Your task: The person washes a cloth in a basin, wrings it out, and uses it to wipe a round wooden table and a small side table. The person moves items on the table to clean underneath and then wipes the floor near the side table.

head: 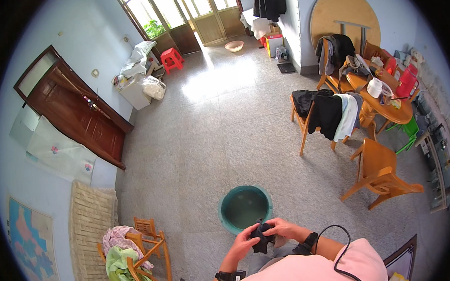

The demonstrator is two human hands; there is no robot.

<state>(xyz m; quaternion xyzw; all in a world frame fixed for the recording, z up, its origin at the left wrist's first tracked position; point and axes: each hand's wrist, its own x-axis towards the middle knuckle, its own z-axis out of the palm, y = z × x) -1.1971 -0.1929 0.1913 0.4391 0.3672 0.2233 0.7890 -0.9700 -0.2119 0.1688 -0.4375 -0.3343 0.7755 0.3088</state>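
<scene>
Between my two hands is a small bunched dark cloth (260,244), perhaps a sock; its exact kind is hard to tell. My left hand (245,241) grips it from the left side, thumb on top. From the right, my right hand (281,229) pinches its upper edge. A green plastic basin (222,220) sits on the floor just beyond my hands, with cloudy greyish water (245,208) in it. The cloth is held at the basin's near rim, on my side of it. Each wrist wears a black strap.
To the right stand a wooden chair (379,166), another chair draped with clothes (324,114) and a cluttered wooden table (393,112). A wooden rack with pink and green cloths (122,260) is at lower left. A red stool (172,60) and a pink basin (234,45) lie far off. A black cable (339,245) crosses my right arm.
</scene>
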